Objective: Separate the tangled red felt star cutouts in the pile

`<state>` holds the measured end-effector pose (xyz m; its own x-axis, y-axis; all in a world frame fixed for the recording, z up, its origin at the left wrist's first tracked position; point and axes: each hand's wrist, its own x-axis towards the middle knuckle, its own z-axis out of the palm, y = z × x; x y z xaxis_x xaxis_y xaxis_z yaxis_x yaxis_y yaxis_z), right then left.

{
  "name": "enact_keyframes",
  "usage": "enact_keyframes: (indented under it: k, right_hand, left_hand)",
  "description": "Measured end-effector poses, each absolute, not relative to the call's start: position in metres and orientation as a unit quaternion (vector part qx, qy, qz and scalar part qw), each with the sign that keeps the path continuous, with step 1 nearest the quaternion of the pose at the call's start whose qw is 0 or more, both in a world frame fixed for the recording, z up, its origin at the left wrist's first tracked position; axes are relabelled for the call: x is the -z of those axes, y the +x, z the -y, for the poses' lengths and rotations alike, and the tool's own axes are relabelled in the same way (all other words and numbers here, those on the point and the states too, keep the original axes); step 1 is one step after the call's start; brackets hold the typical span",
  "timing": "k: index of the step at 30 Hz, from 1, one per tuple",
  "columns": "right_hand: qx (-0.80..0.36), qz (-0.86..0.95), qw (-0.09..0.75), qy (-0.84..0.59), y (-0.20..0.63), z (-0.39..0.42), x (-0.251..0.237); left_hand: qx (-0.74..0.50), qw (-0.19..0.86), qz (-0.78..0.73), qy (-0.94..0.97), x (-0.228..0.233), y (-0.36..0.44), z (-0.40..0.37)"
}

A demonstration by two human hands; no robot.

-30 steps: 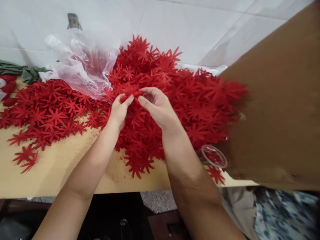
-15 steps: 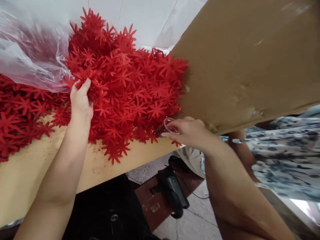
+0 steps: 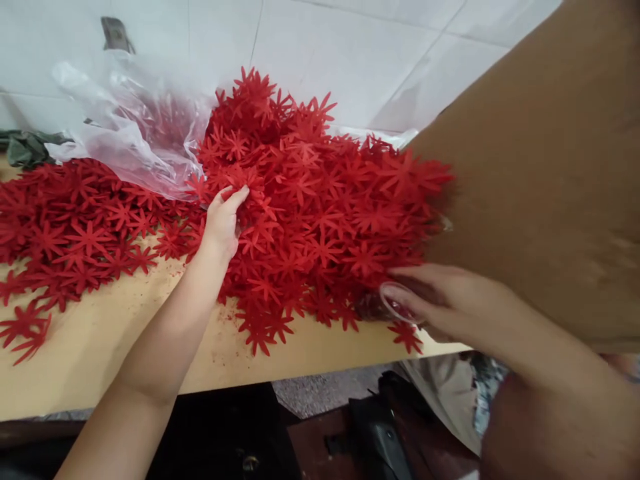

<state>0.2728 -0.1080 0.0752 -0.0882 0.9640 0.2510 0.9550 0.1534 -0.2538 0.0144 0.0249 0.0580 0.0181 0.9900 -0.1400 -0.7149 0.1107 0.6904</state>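
Observation:
My left hand (image 3: pixel 227 217) is closed around red felt-like flower cutouts (image 3: pixel 243 180) at the left part of a large heap. Thumb and fingertips pinch them; how many is hidden. The heap of red cutouts (image 3: pixel 325 220), each with several narrow petals, lies on the table. At its right front edge lies a clear plastic cup (image 3: pixel 371 305) on its side, rim towards my right hand (image 3: pixel 440 297). The fingers of that hand are stretched out above the cup, apart from the thumb, which is at the rim. The hand is slightly blurred.
A clear plastic bag (image 3: pixel 135 140) with red pieces stands behind the left heap (image 3: pixel 85 227). A big brown cardboard box (image 3: pixel 550 180) borders the right side. The pale wooden table (image 3: pixel 210 363) ends in front, with a black device (image 3: pixel 383 433) below. White tiles (image 3: pixel 350 53) form the wall.
The view has swung left, bringing more of the left heap into sight. My right hand's fingers have spread over the cup, which stays by the heap. My left hand keeps its pinch.

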Motion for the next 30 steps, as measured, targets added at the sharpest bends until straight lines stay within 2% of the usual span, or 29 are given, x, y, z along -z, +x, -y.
enact_keyframes:
  k: [1,4,6,10,15,19,23,25,30]
  right_hand:
    - [0.002,0.724,0.208,-0.657,0.258,0.101,-0.083]
    - [-0.111,0.695,0.328,-0.63,0.203,0.064,-0.092]
    - [-0.146,0.674,0.4,-0.603,0.168,0.036,-0.086]
    - [-0.206,0.674,0.442,-0.554,0.123,0.001,-0.063]
    - [-0.298,0.64,0.472,-0.528,0.117,-0.005,-0.052]
    - [-0.288,0.584,0.522,-0.551,0.132,-0.016,-0.063]
    - [-0.182,0.593,0.549,-0.56,0.145,-0.036,-0.073]
    - [-0.13,0.623,0.542,-0.55,0.149,-0.047,-0.073]
    - [-0.087,0.647,0.468,-0.595,0.156,-0.071,-0.067]
  left_hand:
    - [-0.621,0.686,-0.307,0.225,-0.059,0.015,-0.024]
    - [-0.597,0.706,-0.296,0.241,-0.059,0.017,-0.02]
    - [-0.587,0.713,-0.288,0.252,-0.058,0.018,-0.018]
    - [-0.633,0.688,-0.277,0.224,-0.057,0.011,-0.023]
    - [-0.655,0.678,-0.271,0.194,-0.056,-0.005,-0.033]
    - [-0.645,0.688,-0.254,0.214,-0.055,-0.011,-0.035]
    - [-0.642,0.686,-0.249,0.236,-0.054,-0.01,-0.036]
    - [-0.64,0.685,-0.247,0.243,-0.053,-0.01,-0.037]
    - [-0.643,0.679,-0.257,0.243,-0.053,-0.009,-0.036]
